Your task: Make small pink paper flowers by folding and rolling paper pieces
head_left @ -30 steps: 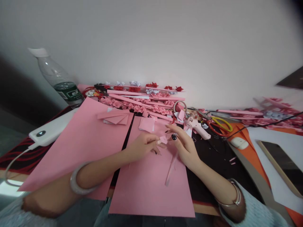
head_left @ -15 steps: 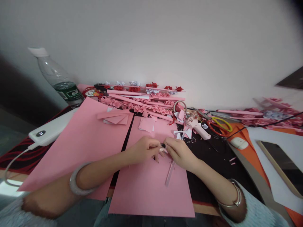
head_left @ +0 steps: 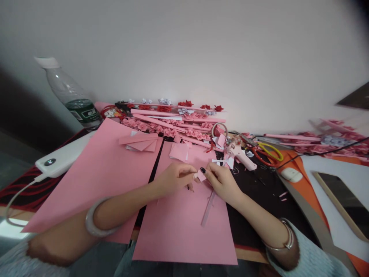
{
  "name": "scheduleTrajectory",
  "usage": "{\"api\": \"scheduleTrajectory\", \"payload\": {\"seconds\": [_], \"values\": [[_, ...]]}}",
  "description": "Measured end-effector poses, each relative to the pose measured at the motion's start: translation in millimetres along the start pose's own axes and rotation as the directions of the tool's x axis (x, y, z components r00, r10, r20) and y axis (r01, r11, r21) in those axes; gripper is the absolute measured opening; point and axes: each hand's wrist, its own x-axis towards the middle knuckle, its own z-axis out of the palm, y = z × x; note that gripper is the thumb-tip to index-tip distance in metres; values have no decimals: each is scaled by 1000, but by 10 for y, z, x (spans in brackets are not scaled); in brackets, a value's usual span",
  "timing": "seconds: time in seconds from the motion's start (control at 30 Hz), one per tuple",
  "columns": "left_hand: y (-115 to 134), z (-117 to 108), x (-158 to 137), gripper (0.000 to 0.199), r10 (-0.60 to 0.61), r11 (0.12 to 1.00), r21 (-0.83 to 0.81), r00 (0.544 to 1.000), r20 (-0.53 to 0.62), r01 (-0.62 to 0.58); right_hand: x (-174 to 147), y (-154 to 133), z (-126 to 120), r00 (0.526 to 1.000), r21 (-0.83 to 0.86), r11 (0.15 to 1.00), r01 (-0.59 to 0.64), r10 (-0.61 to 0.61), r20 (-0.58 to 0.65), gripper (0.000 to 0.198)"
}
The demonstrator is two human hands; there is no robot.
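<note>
My left hand [head_left: 173,179] and my right hand [head_left: 221,181] meet over a large pink paper sheet [head_left: 184,227]. Between their fingertips they pinch a small folded pink paper piece [head_left: 201,175]. A thin pink paper strip [head_left: 208,207] hangs down from under my right hand onto the sheet. A second big pink sheet [head_left: 98,173] lies to the left, with a fan of folded pink pieces [head_left: 140,141] on it. A small pink square [head_left: 178,151] lies just beyond my hands.
Paper roses and pink rolled sticks [head_left: 173,119] pile up along the wall. A glue gun [head_left: 240,154], scissors [head_left: 266,152], a tape ring [head_left: 219,130], a water bottle [head_left: 72,96], a white power bank [head_left: 63,156] and a tablet [head_left: 343,196] lie around.
My right hand closed its spread fingers and came in against my left hand, then both rose slightly. The small pink piece stayed pinched between them throughout.
</note>
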Motion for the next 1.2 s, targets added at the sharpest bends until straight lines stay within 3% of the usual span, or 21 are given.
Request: {"api": "scheduleTrajectory", "payload": {"seconds": [0.27,0.57,0.67,0.9,1.1,1.2], "values": [[-19,30,7,20,-86,990,-105,996,40,89,-43,16,43,999,41,999,13,-14,37,30],[-58,27,42,28,-119,964,-245,992,-44,105,-47,-14,42,994,53,995,90,-93,64,26],[-44,25,47,22,-138,965,-230,990,-37,126,-42,-31,41,992,28,994,106,-108,59,26],[-57,4,50,20,-139,962,-239,990,-10,132,-54,-66,42,998,6,998,69,-69,-13,24],[-73,-2,48,24,-182,954,-247,983,-33,169,-60,-45,55,999,38,998,42,-41,-18,21],[-54,5,46,25,-213,945,-268,974,-71,187,-60,-53,50,997,110,994,4,5,-80,16]]}}
